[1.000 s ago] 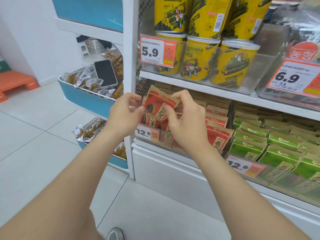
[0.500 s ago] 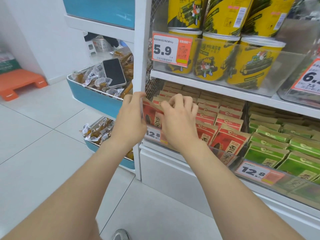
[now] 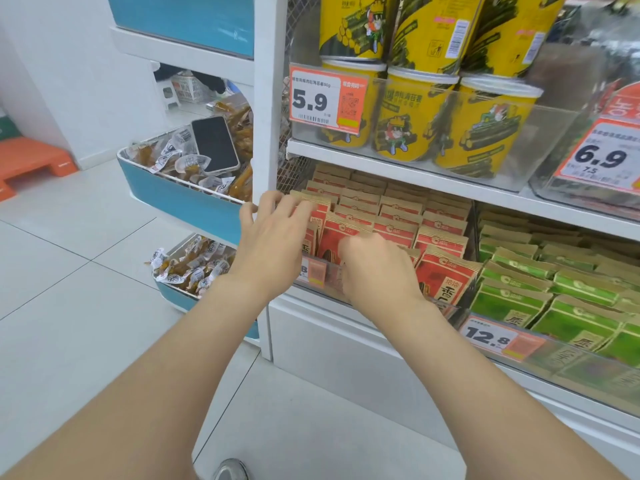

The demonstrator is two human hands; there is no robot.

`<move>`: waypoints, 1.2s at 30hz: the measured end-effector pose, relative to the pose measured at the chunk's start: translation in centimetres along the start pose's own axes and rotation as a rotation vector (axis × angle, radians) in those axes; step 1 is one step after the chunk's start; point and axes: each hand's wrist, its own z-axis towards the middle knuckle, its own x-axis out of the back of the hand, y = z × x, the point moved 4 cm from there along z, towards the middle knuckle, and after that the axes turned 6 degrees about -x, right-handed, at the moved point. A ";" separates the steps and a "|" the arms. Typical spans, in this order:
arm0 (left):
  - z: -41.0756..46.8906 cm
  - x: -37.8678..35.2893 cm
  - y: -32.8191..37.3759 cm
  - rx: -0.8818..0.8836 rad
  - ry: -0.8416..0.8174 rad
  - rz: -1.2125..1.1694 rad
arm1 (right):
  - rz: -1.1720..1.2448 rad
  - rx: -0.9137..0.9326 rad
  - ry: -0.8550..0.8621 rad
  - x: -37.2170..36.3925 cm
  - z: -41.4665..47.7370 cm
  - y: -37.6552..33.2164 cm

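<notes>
While the person stands close to the snack shelving, both bare hands are down at the leftmost column of red packets on the lower shelf, behind its clear front rail. The left hand lies over the packet tops at the column's left edge, with its fingers straight and spread apart and its thumb out toward the white post. The right hand is at the front red packet, which stands upright at the head of the column. Its fingers curl against the packet's upper part, but they are blurred and I cannot tell whether they pinch it. Green packets fill the next section to the right. Yellow tubs stand on the shelf above, behind a 5.9 price tag. A phone lies on snacks in a blue bin to the left.
</notes>
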 end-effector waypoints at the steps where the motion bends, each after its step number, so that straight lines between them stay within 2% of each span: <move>1: 0.0 -0.1 0.4 -0.033 -0.015 -0.011 | -0.018 -0.008 -0.028 -0.3 -0.4 0.2; 4: -0.1 -0.5 1.2 -0.075 -0.081 -0.015 | -0.096 -0.008 -0.081 -1.1 -0.7 0.0; 10: -0.7 -0.5 0.8 -0.017 -0.136 -0.087 | -0.187 0.082 -0.109 -2.6 -1.2 0.0; 19: -0.3 1.7 0.2 0.093 -0.088 -0.216 | -0.138 0.145 -0.045 -1.1 -0.9 0.3; 25: -0.5 2.6 0.4 0.095 -0.041 -0.232 | -0.145 0.190 -0.026 0.1 -2.0 -0.8; 27: -0.9 2.7 0.1 0.124 -0.074 -0.216 | -0.155 0.218 -0.060 0.2 -3.1 -1.8; 31: -2.2 2.6 -0.2 0.145 -0.242 -0.151 | -0.155 0.232 -0.101 -0.5 -4.5 -2.4; 36: -2.9 3.3 -0.3 0.138 -0.295 -0.141 | -0.153 0.235 -0.119 -0.6 -5.2 -1.6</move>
